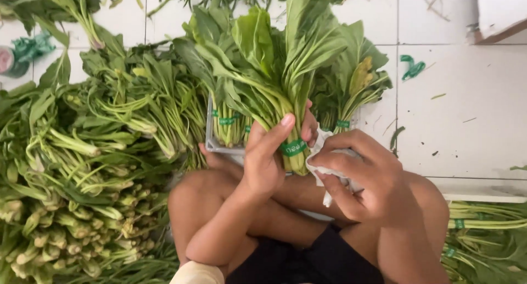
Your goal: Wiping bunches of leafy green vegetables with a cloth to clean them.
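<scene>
**Hands on a Banded Bunch of Greens**

Much of the grip was hidden. The left hand [267,160] was wrapped around the stems of a bunch of greens [291,81], so its palm and most of its fingers lay out of sight behind the stalks; only the thumb, pressed along the front, and a few fingertips showed clearly. It was closed tight on the bunch just above a green band [293,147] that circled the stems. The bunch stood upright over the person's crossed legs, its leaf tips cut off by the top edge.

The right hand [359,174] was curled around a white cloth [325,166], fingers bent and clamped on it, the cloth pressed against the lower stems beside the band. How much cloth lay inside the fist could not be made out.

Just behind the hands, a grey tray [215,144] held more banded bunches standing on end; its far side was covered by leaves. A large heap of loose greens [82,169] filled the left, running out of view. More stems [483,218] lay at the lower right, partly cut off. The white tiled floor [466,108] carried a scrap of green tape [411,67].
</scene>
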